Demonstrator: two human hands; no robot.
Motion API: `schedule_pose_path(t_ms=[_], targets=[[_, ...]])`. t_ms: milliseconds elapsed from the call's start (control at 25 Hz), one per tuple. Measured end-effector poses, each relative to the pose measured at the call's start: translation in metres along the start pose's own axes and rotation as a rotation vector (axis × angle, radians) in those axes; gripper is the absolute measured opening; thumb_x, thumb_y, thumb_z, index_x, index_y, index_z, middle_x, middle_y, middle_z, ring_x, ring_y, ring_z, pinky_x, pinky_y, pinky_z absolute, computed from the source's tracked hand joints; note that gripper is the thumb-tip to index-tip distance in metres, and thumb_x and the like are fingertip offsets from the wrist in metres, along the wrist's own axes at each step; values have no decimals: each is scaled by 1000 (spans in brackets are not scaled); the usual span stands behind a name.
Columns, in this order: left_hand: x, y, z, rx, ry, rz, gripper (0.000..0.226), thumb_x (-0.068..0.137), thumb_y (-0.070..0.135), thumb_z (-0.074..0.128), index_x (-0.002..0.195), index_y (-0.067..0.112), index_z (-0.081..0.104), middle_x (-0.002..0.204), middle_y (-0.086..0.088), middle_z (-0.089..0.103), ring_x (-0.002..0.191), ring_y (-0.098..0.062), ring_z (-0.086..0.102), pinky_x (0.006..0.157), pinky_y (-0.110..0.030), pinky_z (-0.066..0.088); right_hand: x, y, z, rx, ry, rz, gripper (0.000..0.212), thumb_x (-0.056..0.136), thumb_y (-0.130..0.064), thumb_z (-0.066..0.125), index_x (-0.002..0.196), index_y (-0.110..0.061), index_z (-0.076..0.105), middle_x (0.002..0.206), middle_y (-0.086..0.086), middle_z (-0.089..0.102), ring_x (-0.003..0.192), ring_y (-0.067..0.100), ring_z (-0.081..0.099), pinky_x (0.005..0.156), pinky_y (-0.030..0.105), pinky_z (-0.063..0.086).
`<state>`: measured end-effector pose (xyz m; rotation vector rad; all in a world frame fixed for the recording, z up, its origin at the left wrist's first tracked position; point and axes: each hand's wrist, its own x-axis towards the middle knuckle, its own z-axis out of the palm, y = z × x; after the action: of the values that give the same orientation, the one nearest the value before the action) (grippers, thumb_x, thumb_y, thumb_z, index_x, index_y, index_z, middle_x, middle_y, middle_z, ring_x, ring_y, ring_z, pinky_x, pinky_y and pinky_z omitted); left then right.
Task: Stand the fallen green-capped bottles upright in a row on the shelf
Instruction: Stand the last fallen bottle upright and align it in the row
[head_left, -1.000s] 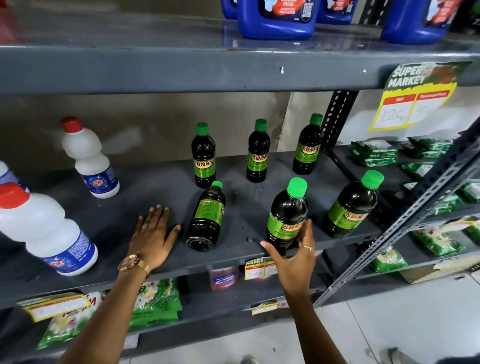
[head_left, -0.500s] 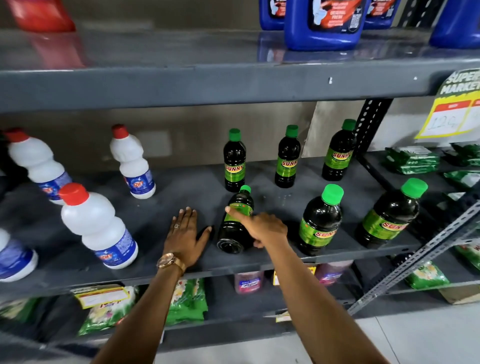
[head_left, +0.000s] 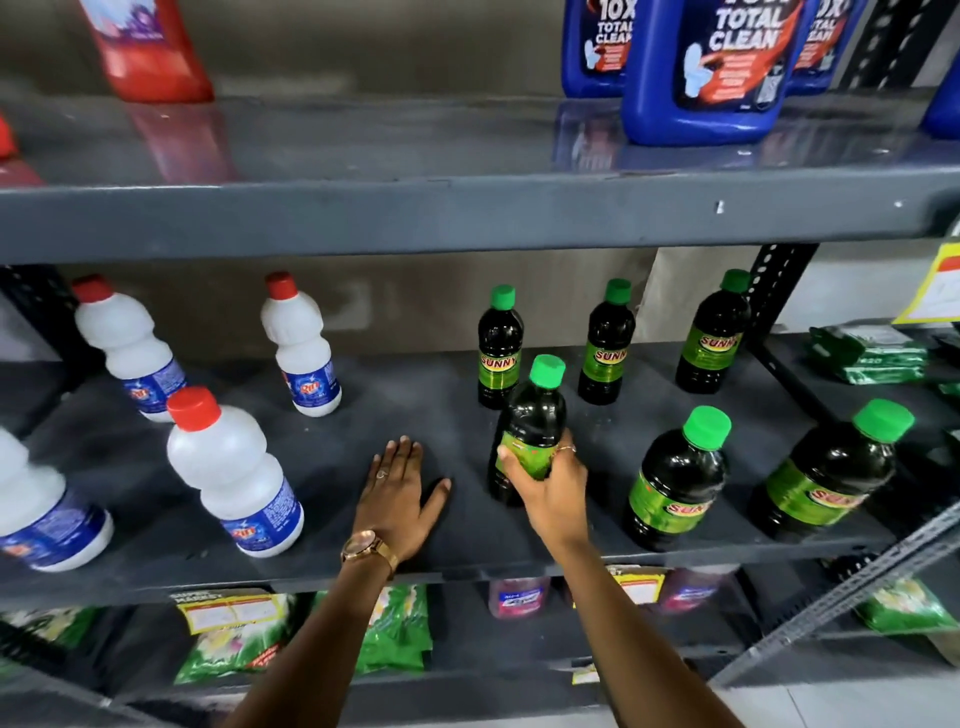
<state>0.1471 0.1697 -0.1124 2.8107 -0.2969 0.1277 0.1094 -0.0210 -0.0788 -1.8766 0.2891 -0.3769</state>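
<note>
"SUNNY" is printed in red on the green labels of the dark green-capped bottles: it is read on the back-row bottle at the left (head_left: 500, 347), partly as "SUNN" on the middle one (head_left: 606, 349) and the right one (head_left: 714, 335). On the two front bottles (head_left: 675, 480) (head_left: 826, 475) the word is only partly legible. "10X TOTAL CLEAN" is shown in white on the blue jugs (head_left: 701, 73) on the upper shelf. A short red brand word, not clearly readable, is carried on the blue labels of the white bottles (head_left: 236, 473).
</note>
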Motion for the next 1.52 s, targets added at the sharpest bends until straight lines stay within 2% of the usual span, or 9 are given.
schedule_pose_path(t_ms=[80,200,280,360,480,680,920,1200,1520], targets=[[0,0,-1,0,-17,-5,92,74,66,6,144,7,15,156,-13,14,144,-24,8,119,-37,3,6,-4,5,-51,-29,-32,66,69,-55,72,114,-15,46,102,4,65,100,26,64,86,40,52],[-1,1,-1,6,-23,-6,92,74,66,6,144,8,14,156,-12,13,144,-23,6,119,-37,2,12,1,7,11,-78,-58,68,73,-23,79,128,-17,40,105,-8,61,101,9,61,86,16,49],[-1,0,-1,9,-17,-9,91,74,66,6,144,9,15,157,-11,13,145,-23,6,119,-37,2,10,5,7,15,-88,-89,80,69,-10,76,138,-18,37,114,-4,63,102,3,59,89,15,47],[0,0,0,5,-24,-12,91,74,67,6,145,9,15,157,-11,13,145,-23,6,118,-36,1,12,8,11,-24,-17,-89,82,65,-17,83,135,-16,42,121,3,61,107,5,55,96,20,45],[0,1,-1,5,-29,-14,92,74,67,5,145,9,13,157,-11,12,145,-23,5,118,-36,1,15,4,20,-122,81,-7,99,53,-43,88,132,-9,41,133,14,48,129,28,40,110,44,33],[0,1,-1,12,-27,-14,88,77,65,9,145,10,13,157,-11,13,145,-23,6,118,-37,2,7,16,16,-87,-5,-15,81,64,-23,85,133,-14,45,130,6,51,125,22,47,101,25,35],[-1,1,-2,20,-27,-17,82,82,61,15,144,8,16,156,-12,15,144,-24,8,118,-37,3,11,17,15,-109,-29,-21,85,58,-35,87,131,-15,49,128,5,55,122,20,50,104,32,40],[-2,2,-3,25,-33,-11,72,90,54,26,144,7,15,156,-12,14,144,-24,7,119,-38,3,-15,21,-5,-225,-45,-96,61,60,-36,84,113,-15,61,106,4,70,100,19,64,84,28,49],[-3,1,-2,25,-30,-3,79,83,57,19,144,7,16,156,-12,14,144,-24,7,117,-37,1,-61,39,-35,-250,-215,-85,89,65,-43,83,140,-16,44,126,9,59,121,23,51,99,32,41]])
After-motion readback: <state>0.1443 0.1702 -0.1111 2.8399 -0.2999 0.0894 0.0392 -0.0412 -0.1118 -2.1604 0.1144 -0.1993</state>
